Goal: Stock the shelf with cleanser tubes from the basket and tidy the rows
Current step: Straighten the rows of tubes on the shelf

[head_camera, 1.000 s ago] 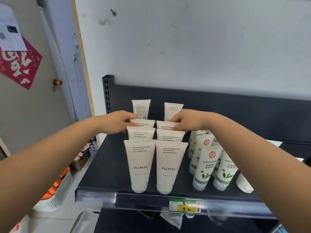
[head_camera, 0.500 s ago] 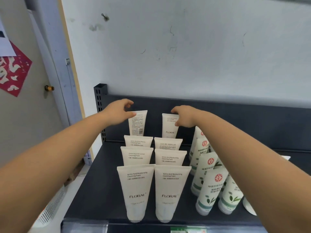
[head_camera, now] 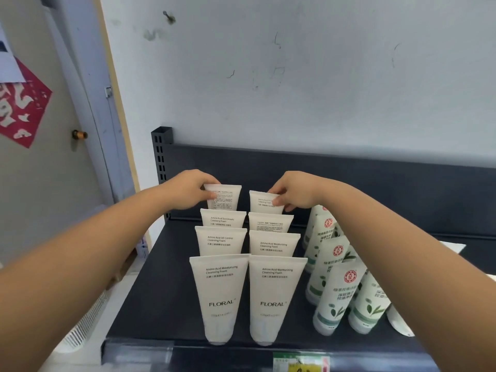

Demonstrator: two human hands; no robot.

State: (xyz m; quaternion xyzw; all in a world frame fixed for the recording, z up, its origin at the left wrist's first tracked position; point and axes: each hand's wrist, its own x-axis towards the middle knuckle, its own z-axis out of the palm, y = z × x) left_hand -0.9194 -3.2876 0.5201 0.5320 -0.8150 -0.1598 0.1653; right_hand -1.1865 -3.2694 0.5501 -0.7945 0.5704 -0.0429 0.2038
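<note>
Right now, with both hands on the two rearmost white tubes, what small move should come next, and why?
Probably turn the rear-left cleanser tube so its front faces out: the left hand pinches its top corner, and it shows fine print, while the tubes ahead show product names. The right hand pinches the rear-right tube.

The back-left tube (head_camera: 225, 197) in my left hand (head_camera: 188, 187) is off-white with small grey print. The back-right tube (head_camera: 264, 204) in my right hand (head_camera: 292, 190) is the same off-white. The front tubes (head_camera: 220, 296) carry dark grey FLORAL lettering. The leaf-print tubes (head_camera: 335, 299) are white shading to green, with dark green leaves and a round red seal. The shelf (head_camera: 150, 304) is matt black, the price tag (head_camera: 300, 363) green and yellow, the wall (head_camera: 322, 89) pale grey with dark scuffs, and the paper decoration (head_camera: 24, 108) red with white characters.
</note>
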